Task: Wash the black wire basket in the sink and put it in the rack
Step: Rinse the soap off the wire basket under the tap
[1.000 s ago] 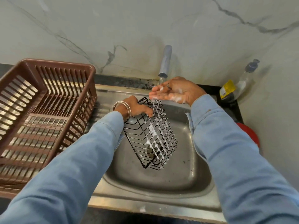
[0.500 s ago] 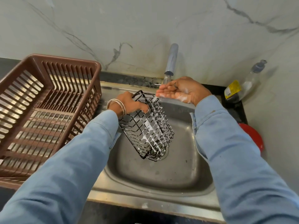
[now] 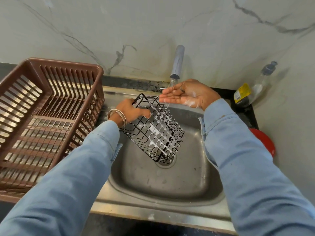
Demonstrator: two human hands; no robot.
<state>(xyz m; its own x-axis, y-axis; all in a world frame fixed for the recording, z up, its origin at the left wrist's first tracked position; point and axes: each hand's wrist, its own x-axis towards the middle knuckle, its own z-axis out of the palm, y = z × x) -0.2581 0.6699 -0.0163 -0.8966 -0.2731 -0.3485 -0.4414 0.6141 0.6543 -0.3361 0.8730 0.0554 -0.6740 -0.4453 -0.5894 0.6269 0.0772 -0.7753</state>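
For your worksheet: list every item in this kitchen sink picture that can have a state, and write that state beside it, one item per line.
Tap: running, thin stream.
Black wire basket: tilted over the sink, soapy.
Left hand: grips the basket's top edge.
Right hand: palm up under the stream, fingers straight, soapy.
Sink: wet, unplugged.
Brown rack: holds nothing that shows.
Soap bottle: capped, leaning on the wall.

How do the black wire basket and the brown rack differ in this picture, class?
The black wire basket is thin metal wire, the brown rack slatted plastic. The basket is smaller, soapy and held tilted over the sink by the left hand; the rack sits flat beside it. Both have open, gridded sides.
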